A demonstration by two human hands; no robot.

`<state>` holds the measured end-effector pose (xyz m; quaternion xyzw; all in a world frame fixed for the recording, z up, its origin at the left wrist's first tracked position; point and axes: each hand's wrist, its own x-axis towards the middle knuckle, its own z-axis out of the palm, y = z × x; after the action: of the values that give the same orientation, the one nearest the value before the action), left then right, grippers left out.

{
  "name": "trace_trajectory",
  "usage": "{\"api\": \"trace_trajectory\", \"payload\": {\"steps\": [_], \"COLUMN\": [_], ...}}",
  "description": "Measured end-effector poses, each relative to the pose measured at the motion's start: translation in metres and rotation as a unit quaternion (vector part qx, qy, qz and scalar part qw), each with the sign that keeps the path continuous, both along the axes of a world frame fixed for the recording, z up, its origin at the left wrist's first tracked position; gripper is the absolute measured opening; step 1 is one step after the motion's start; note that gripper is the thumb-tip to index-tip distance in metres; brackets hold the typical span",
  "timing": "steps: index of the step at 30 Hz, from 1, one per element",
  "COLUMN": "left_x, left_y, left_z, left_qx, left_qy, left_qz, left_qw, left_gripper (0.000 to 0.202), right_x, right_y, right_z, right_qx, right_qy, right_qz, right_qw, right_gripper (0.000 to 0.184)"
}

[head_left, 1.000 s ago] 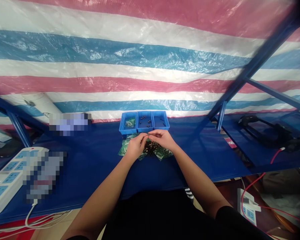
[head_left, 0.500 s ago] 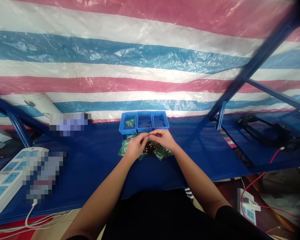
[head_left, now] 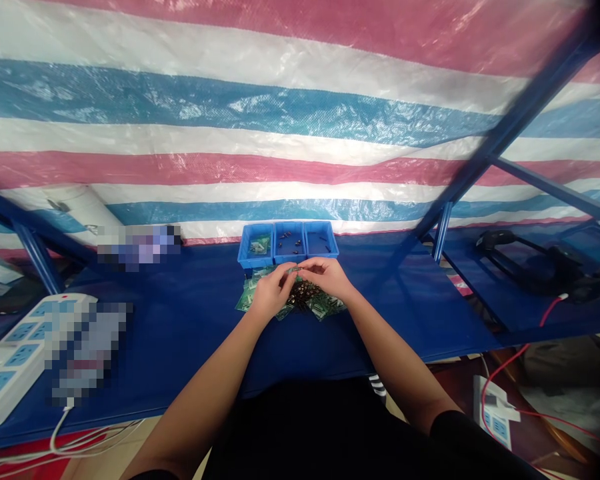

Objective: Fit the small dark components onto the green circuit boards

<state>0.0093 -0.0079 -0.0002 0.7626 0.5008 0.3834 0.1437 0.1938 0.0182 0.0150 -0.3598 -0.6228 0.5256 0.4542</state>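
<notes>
My left hand (head_left: 274, 288) and my right hand (head_left: 326, 276) meet fingertip to fingertip above a heap of small brass-coloured metal parts (head_left: 304, 293). Both are closed in a pinch, and whatever sits between the fingertips is too small to name. Green-tinted small packets (head_left: 249, 293) lie around the heap, some partly under my left hand, others below my right. Just beyond my fingers stand three joined blue bins: the left bin (head_left: 247, 257) holds a green packet, the middle bin (head_left: 290, 259) a few small metal pieces, the right bin (head_left: 323, 253) a few dark slim pieces.
A white power strip (head_left: 75, 303) and a blurred-out item (head_left: 93, 347) with a cable lie at the left of the blue table (head_left: 180, 347). Blue metal posts (head_left: 443, 233) rise on both sides. A striped plastic sheet (head_left: 280, 180) hangs behind. At right, a red cable (head_left: 510, 367) hangs down.
Hardly anything differs. The fingertips of both hands have shifted very slightly upward, still pinched together over the heap.
</notes>
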Motion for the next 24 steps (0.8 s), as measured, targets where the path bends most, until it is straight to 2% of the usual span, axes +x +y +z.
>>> {"api": "trace_trajectory", "payload": {"steps": [6, 10, 18, 24], "left_x": [-0.0003, -0.0014, 0.0004, 0.0003], "left_y": [0.0012, 0.0019, -0.0006, 0.0003], "left_z": [-0.0001, 0.0002, 0.0005, 0.0006], "left_qx": [0.032, 0.02, -0.002, 0.012], "left_qy": [-0.004, 0.002, -0.009, -0.01], "left_qz": [-0.021, -0.018, 0.004, -0.006], "left_qw": [0.999, 1.0, 1.0, 1.0], "left_gripper": [0.027, 0.026, 0.028, 0.026], "right_x": [-0.0002, -0.0014, -0.0005, -0.0005], "right_y": [-0.0004, -0.002, 0.0008, 0.0022], "right_z": [0.0003, 0.0009, -0.0017, -0.0051], "right_qx": [-0.01, 0.004, 0.004, -0.009], "right_qy": [0.009, 0.014, 0.008, 0.006], "right_qz": [0.015, 0.02, 0.01, 0.008], "right_qw": [1.0, 1.0, 1.0, 1.0], "right_gripper": [0.03, 0.035, 0.031, 0.034]}}
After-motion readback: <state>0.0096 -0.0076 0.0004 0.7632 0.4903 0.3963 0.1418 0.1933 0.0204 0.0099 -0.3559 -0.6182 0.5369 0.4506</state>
